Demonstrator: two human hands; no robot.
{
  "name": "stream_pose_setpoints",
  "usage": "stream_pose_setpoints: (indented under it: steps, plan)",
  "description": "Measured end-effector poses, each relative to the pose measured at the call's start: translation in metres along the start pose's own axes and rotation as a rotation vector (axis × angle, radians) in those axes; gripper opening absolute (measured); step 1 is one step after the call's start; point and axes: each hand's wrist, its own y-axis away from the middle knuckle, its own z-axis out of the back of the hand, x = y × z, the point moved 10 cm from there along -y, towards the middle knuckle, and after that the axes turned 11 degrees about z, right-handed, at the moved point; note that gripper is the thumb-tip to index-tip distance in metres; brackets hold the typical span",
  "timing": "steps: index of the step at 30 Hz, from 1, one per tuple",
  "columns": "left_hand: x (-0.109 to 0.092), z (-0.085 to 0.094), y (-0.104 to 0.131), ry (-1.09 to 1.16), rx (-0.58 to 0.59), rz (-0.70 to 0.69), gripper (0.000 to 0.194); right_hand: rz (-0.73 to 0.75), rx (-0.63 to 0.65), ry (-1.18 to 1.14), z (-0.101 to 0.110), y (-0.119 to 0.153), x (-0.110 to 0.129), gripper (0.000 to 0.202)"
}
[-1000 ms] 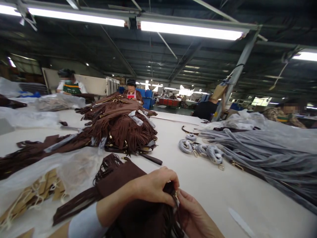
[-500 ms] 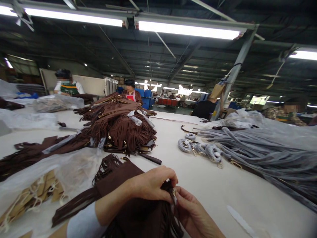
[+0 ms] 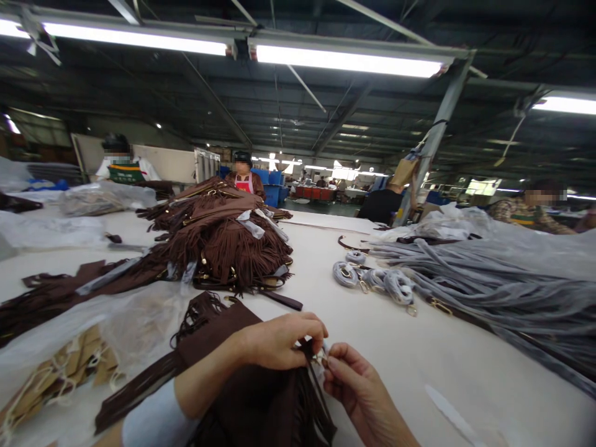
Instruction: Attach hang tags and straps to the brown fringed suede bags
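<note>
A dark brown fringed bag (image 3: 251, 397) lies on the table in front of me, its long strands trailing to the left and hanging on the right. My left hand (image 3: 279, 341) reaches over it, fingers and thumb closed on its right edge. Close beside, my right hand (image 3: 354, 379) pinches thumb and forefinger at a small shiny metal fitting (image 3: 320, 357) on that edge. Something thin and whitish shows next to the fitting, but I cannot make out what it is. The fingertips hide part of the fitting.
A heap of brown fringed bags (image 3: 228, 242) sits ahead. Coiled grey-wrapped straps (image 3: 398, 285) and long grey-wrapped straps (image 3: 488, 273) lie right. Brown paper tags (image 3: 84, 363) lie on plastic at left. A white strip (image 3: 447, 410) is near right. Several people work farther off.
My right hand has drawn slightly away from my left, opening a small gap where the metal fitting shows. My left hand keeps its hold on the bag. The view has shifted slightly.
</note>
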Motion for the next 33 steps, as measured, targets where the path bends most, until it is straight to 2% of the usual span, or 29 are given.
stream_pose_setpoints:
  steps: [3,6,9,13,16,20,25,29,33]
  plan:
    - [0.006,-0.003,-0.002,-0.007,-0.012,0.028,0.026,0.118,-0.015,0.111,0.006,-0.003,0.016,0.032]
    - [0.014,-0.002,-0.003,0.007,-0.04,0.121,0.018,0.22,0.016,0.235,0.005,-0.005,0.027,0.031]
    - [0.01,0.0,-0.004,-0.031,-0.087,0.165,0.013,0.283,0.031,0.298,0.001,-0.006,0.032,0.033]
    - [0.0,-0.006,-0.009,-0.132,-0.108,0.152,0.034,0.372,-0.01,0.356,0.001,-0.003,0.041,0.033]
    - [0.013,-0.012,-0.012,0.041,-0.096,0.251,0.039,0.458,-0.012,0.466,0.003,-0.001,0.048,0.028]
    - [0.035,-0.021,-0.012,0.303,-0.076,0.408,0.031,0.576,0.0,0.685,0.006,0.003,0.059,0.023]
    - [0.038,-0.022,-0.011,0.37,-0.072,0.445,0.043,0.671,0.037,0.806,-0.006,0.009,0.069,0.019]
    - [0.043,-0.024,-0.01,0.341,-0.072,0.513,0.025,0.735,0.04,0.88,-0.012,0.014,0.074,0.019]
    - [0.045,-0.018,-0.01,0.343,-0.133,0.505,0.017,0.668,0.024,0.881,-0.004,0.01,0.067,0.019]
